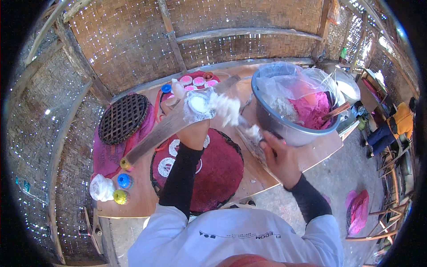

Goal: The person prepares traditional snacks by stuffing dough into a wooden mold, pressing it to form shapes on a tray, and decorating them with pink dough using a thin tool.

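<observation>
My left hand is wrapped round the middle of a long wooden plank, partly hidden by it. On the plank, above that hand, sits a round mould of white paste with plastic around it. My right hand grips a thin stick smeared with white paste. A blurred lump of white dough hangs at the stick's far end, close beside the mould. Below the plank lies a round tray covered in dark red cloth, bearing several white lacy rings.
At right stands a large grey basin with pink dough, plastic sheeting and a wooden handle. A woven lattice tray lies at left. Blue and yellow round pieces sit by a white plastic bag. Pink-white rounds lie behind.
</observation>
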`<action>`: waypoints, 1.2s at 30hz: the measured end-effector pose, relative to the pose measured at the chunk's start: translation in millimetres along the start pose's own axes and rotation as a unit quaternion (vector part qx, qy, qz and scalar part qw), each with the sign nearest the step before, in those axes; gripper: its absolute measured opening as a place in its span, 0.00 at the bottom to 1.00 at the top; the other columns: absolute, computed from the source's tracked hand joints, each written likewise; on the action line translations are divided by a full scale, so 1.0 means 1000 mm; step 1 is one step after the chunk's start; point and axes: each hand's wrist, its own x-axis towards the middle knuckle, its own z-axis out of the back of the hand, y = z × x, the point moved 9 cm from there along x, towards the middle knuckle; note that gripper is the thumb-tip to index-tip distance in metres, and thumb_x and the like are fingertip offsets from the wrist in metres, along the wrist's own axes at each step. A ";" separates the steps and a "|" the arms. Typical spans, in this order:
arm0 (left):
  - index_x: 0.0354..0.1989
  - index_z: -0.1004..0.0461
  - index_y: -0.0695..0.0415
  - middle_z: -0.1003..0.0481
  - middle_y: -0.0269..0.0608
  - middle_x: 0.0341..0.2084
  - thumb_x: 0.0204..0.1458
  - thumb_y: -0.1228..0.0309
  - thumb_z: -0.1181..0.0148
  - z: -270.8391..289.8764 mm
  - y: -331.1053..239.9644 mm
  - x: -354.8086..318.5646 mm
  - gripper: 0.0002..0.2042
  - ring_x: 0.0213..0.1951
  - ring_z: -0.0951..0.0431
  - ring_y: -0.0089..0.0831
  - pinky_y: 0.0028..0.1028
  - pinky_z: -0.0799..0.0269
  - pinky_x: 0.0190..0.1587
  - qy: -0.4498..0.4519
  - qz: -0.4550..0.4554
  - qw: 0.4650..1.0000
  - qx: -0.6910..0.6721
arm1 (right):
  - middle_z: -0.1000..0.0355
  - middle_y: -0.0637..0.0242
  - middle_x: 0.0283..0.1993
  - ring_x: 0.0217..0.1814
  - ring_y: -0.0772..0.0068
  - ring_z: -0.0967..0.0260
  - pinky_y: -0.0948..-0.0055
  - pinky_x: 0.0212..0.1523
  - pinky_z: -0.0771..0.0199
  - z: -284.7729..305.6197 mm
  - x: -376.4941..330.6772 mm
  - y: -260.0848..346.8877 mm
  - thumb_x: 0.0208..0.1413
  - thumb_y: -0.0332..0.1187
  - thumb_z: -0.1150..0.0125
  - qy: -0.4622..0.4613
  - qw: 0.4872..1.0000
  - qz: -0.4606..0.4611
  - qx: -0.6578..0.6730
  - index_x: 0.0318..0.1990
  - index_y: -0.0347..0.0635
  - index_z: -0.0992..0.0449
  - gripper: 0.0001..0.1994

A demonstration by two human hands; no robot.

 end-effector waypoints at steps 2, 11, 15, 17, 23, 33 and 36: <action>0.50 0.38 0.61 0.32 0.43 0.45 0.48 0.58 0.48 0.007 0.020 -0.005 0.24 0.48 0.33 0.34 0.36 0.43 0.54 -0.086 0.015 0.980 -0.177 | 0.29 0.55 0.25 0.22 0.59 0.30 0.66 0.22 0.32 -0.015 -0.014 0.014 0.48 0.31 0.42 0.070 0.996 0.002 0.059 0.41 0.42 0.26 0.12; 0.36 0.28 0.58 0.27 0.40 0.36 0.40 0.73 0.39 0.070 0.063 0.010 0.13 0.42 0.30 0.36 0.33 0.38 0.48 -0.007 0.127 0.862 -0.491 | 0.29 0.55 0.24 0.29 0.55 0.29 0.59 0.28 0.31 0.092 0.051 -0.125 0.48 0.36 0.49 0.078 0.904 -0.027 -0.419 0.32 0.45 0.25 0.09; 0.32 0.29 0.57 0.32 0.40 0.34 0.41 0.73 0.40 0.055 0.059 0.012 0.09 0.39 0.32 0.31 0.32 0.38 0.46 0.053 0.157 0.604 -0.780 | 0.30 0.57 0.30 0.31 0.55 0.31 0.58 0.30 0.33 0.009 0.063 -0.109 0.51 0.35 0.51 0.105 0.836 0.224 -0.490 0.32 0.42 0.28 0.08; 0.26 0.32 0.52 0.39 0.35 0.33 0.39 0.73 0.38 0.070 0.034 0.016 0.08 0.36 0.37 0.28 0.30 0.39 0.44 0.117 0.028 0.513 -0.850 | 0.29 0.56 0.39 0.42 0.56 0.31 0.65 0.43 0.32 -0.049 0.074 -0.018 0.54 0.32 0.56 0.229 0.970 -0.005 -0.088 0.38 0.34 0.29 0.12; 0.25 0.32 0.47 0.41 0.31 0.35 0.33 0.70 0.33 0.077 0.018 0.000 0.12 0.36 0.38 0.26 0.28 0.40 0.43 0.097 -0.121 0.262 -0.953 | 0.41 0.43 0.54 0.45 0.52 0.34 0.55 0.40 0.32 -0.188 -0.068 0.129 0.43 0.70 0.63 0.484 0.157 -0.342 0.790 0.61 0.41 0.53 0.46; 0.36 0.29 0.53 0.30 0.37 0.38 0.42 0.77 0.46 0.025 0.157 -0.072 0.11 0.39 0.30 0.33 0.32 0.34 0.41 0.093 0.369 0.534 -0.755 | 0.36 0.64 0.33 0.19 0.76 0.43 0.79 0.14 0.42 -0.167 -0.027 0.092 0.54 0.61 0.65 0.293 0.480 -0.363 0.743 0.54 0.47 0.42 0.30; 0.33 0.29 0.58 0.28 0.40 0.29 0.43 0.73 0.44 0.082 0.138 -0.065 0.08 0.32 0.28 0.33 0.31 0.33 0.37 0.055 0.075 0.987 -0.129 | 0.39 0.68 0.29 0.20 0.78 0.43 0.81 0.15 0.42 -0.157 -0.019 0.036 0.56 0.57 0.65 0.234 0.642 -0.344 0.643 0.54 0.47 0.42 0.27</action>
